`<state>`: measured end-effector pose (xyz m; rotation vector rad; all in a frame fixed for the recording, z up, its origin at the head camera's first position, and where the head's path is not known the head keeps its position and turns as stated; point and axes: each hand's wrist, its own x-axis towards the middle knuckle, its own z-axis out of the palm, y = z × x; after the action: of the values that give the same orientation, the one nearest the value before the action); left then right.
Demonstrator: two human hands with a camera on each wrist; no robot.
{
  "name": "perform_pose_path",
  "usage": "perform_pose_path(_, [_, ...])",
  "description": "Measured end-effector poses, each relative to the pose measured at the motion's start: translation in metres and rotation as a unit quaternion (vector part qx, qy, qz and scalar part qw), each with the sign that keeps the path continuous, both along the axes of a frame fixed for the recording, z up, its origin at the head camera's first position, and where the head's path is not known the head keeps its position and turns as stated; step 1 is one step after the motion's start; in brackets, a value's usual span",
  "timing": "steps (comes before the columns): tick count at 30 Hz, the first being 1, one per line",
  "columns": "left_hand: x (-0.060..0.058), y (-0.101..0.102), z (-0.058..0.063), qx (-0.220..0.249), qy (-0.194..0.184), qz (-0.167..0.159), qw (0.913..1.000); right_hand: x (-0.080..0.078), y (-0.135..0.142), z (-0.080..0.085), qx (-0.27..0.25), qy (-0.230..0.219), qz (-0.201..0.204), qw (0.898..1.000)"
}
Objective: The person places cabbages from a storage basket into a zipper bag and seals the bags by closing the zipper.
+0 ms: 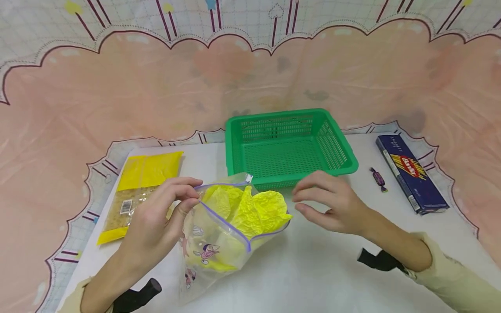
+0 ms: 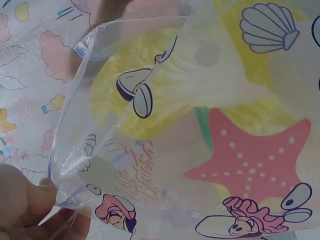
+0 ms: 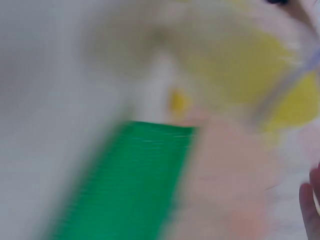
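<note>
My left hand (image 1: 156, 213) reaches in from the near left, wrist bent, thumb and fingertips pinching the bag (image 1: 213, 245) at its left rim. My right hand (image 1: 332, 202) hangs just right of the bag's mouth, fingers loosely bent and parted, holding nothing. Bag on the near side of the counter (image 1: 313, 278), tilted: clear, limp plastic, purple zip edge, printed shells and a pink starfish. Yellow wad (image 1: 260, 213) in its mouth, crinkled, partly above the rim. Beyond, a green basket (image 1: 289, 182), stiff plastic, lattice walls.
</note>
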<state>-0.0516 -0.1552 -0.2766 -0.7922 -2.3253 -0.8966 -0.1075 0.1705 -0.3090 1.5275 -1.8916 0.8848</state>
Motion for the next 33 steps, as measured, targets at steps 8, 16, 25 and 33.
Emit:
perform_pose_path(8, [0.005,-0.003,-0.003,0.003,-0.002,0.005,1.0,-0.002,0.027,-0.077,0.036,-0.205,0.045,0.977])
perform_pose_path(16, [0.005,-0.003,-0.005,0.008,0.005,0.005,0.9999,-0.005,0.014,-0.073,0.079,-0.211,0.048,0.973])
perform_pose_path(25, [0.003,-0.007,-0.005,0.007,0.019,0.001,0.9998,-0.015,0.0,-0.069,0.099,-0.141,0.032,0.984])
perform_pose_path(33, [0.003,-0.008,0.013,0.035,0.026,0.019,0.9989,-0.047,-0.024,0.032,-0.003,-0.034,0.067,0.997])
